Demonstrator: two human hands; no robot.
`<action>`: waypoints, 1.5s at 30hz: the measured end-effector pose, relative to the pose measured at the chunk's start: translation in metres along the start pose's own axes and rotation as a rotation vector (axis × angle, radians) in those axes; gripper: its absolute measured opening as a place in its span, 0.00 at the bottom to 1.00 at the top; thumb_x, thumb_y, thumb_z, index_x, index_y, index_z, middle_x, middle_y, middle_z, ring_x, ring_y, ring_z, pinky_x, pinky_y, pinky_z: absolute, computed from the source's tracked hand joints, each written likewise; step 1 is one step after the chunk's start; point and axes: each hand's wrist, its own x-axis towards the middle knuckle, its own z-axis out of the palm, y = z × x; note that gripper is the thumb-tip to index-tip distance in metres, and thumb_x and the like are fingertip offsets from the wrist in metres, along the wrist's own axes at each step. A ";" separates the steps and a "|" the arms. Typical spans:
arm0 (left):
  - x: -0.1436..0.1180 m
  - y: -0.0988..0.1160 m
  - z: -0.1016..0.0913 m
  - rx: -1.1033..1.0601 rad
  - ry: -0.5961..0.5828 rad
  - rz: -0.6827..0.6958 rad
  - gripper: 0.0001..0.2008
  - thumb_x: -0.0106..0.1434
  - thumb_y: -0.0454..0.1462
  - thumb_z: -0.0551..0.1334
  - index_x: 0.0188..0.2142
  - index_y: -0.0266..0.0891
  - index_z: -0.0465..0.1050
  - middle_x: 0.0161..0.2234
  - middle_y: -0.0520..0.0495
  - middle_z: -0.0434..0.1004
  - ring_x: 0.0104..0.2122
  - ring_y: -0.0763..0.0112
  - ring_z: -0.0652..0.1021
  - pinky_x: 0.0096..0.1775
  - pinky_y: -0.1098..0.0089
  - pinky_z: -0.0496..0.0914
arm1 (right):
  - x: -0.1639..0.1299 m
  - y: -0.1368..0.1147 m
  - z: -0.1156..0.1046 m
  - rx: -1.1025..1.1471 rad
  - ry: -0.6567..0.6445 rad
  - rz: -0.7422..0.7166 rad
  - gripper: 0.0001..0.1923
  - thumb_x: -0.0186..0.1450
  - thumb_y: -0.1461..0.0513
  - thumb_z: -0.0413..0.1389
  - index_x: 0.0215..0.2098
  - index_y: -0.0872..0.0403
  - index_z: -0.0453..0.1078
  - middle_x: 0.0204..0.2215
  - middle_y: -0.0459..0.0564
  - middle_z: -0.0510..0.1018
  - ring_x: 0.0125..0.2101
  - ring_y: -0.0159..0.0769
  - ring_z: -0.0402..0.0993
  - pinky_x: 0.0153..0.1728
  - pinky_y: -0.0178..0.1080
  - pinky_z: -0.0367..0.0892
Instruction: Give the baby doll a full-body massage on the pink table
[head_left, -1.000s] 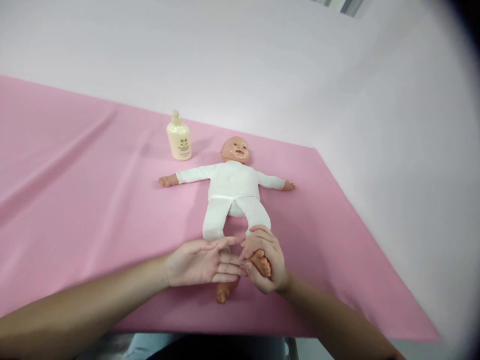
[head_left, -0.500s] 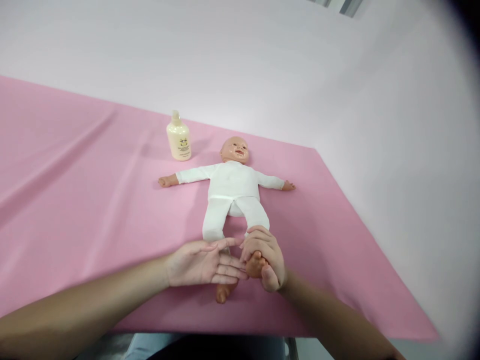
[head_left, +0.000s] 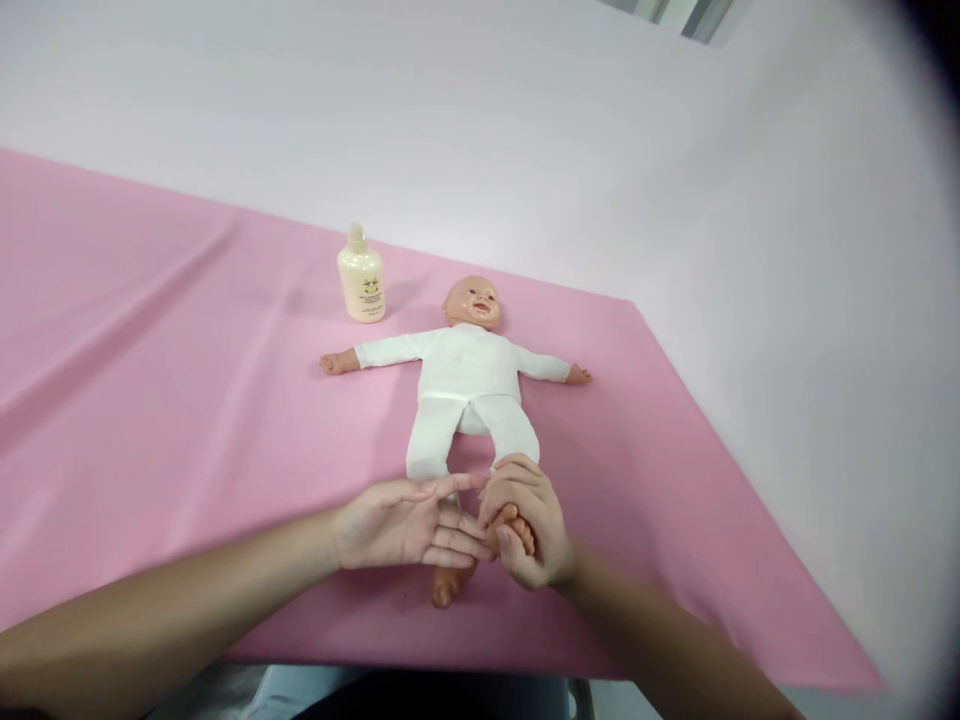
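A baby doll (head_left: 465, 385) in white clothes lies face up on the pink cloth (head_left: 187, 400), arms spread, bare feet toward me. My right hand (head_left: 529, 520) is wrapped around one bare doll foot, thumb across its sole. My left hand (head_left: 401, 523) lies flat with fingers stretched out, palm up, fingertips touching that same foot and resting over the doll's other lower leg. The other foot (head_left: 446, 585) pokes out below my left fingers.
A cream lotion bottle (head_left: 361, 277) stands upright behind the doll's arm, left of its head. The cloth's near edge runs just below my forearms, its right edge slants off past the doll. A pale wall rises behind.
My right thumb has slid across the doll's sole, back and forth, and the fingers shifted slightly. My left hand has stayed in place. The view shifted a little.
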 end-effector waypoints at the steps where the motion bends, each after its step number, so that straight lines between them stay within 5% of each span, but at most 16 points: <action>1: 0.000 0.000 0.000 -0.004 -0.005 0.001 0.33 0.60 0.44 0.57 0.60 0.37 0.47 0.52 0.35 0.68 0.53 0.57 0.69 0.55 0.57 0.52 | 0.000 0.000 0.000 -0.005 0.005 -0.010 0.03 0.56 0.63 0.47 0.27 0.52 0.63 0.19 0.44 0.68 0.22 0.33 0.66 0.35 0.44 0.64; 8: -0.001 0.000 -0.003 -0.053 -0.009 0.020 0.33 0.60 0.45 0.56 0.60 0.37 0.46 0.49 0.36 0.69 0.50 0.59 0.72 0.54 0.58 0.54 | 0.000 0.003 0.000 -0.062 -0.006 -0.057 0.07 0.53 0.63 0.54 0.32 0.52 0.62 0.21 0.44 0.69 0.24 0.34 0.67 0.33 0.43 0.66; 15: -0.002 0.001 -0.005 -0.044 -0.041 0.019 0.31 0.60 0.46 0.55 0.59 0.35 0.48 0.49 0.34 0.69 0.51 0.55 0.71 0.55 0.56 0.52 | -0.006 0.013 0.003 -0.119 0.088 -0.161 0.23 0.51 0.58 0.59 0.44 0.52 0.61 0.29 0.48 0.72 0.29 0.39 0.71 0.37 0.47 0.67; 24: -0.001 0.003 0.000 0.012 -0.054 -0.008 0.34 0.60 0.47 0.54 0.61 0.36 0.44 0.51 0.33 0.69 0.54 0.53 0.69 0.56 0.54 0.50 | -0.006 0.012 0.000 0.016 0.042 -0.117 0.10 0.58 0.57 0.49 0.37 0.51 0.61 0.24 0.46 0.67 0.28 0.37 0.66 0.32 0.44 0.65; 32: -0.001 0.002 0.002 0.023 -0.038 -0.009 0.34 0.61 0.47 0.54 0.61 0.37 0.45 0.50 0.34 0.69 0.53 0.52 0.69 0.56 0.52 0.50 | -0.008 0.017 0.000 0.071 0.028 -0.114 0.20 0.65 0.47 0.39 0.36 0.52 0.63 0.24 0.48 0.69 0.29 0.39 0.66 0.32 0.43 0.65; 45: -0.001 0.001 0.000 0.083 -0.070 -0.033 0.34 0.60 0.47 0.55 0.61 0.38 0.45 0.51 0.36 0.68 0.53 0.54 0.69 0.56 0.52 0.50 | -0.003 0.005 -0.001 0.143 -0.009 -0.134 0.08 0.62 0.59 0.41 0.30 0.52 0.59 0.19 0.45 0.67 0.22 0.34 0.65 0.35 0.45 0.65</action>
